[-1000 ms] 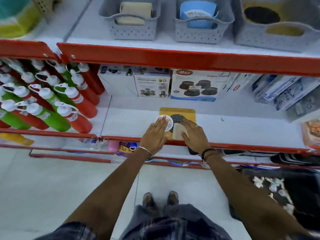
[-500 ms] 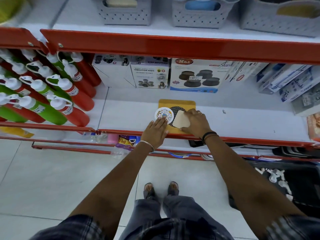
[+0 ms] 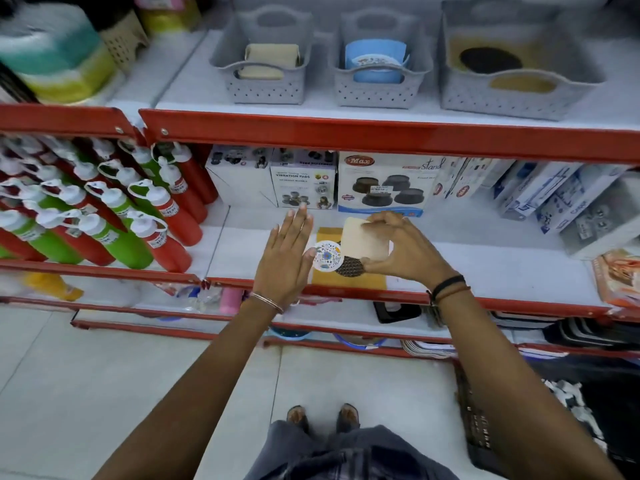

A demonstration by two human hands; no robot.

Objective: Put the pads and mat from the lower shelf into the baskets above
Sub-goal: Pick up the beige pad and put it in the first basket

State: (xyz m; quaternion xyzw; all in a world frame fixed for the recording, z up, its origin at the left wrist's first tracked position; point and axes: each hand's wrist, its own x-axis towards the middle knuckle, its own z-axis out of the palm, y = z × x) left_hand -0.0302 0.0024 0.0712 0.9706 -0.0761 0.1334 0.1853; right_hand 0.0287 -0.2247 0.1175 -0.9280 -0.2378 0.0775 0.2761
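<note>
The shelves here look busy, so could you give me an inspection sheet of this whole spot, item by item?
Surface: white lower shelf with a red front edge.
Job's things: beige square pad lifted in the right hand; round floral pad and dark round pad lying on the yellow mat.
Baskets: three grey baskets above, already holding beige, blue and yellow items.
Clutter: red and green bottles to the left, product boxes behind.
Hands: right pinches the beige pad; left hand open, thumb at the floral pad.
Cables: nothing seen.
Surroundings: tiled floor, the person's feet below.
</note>
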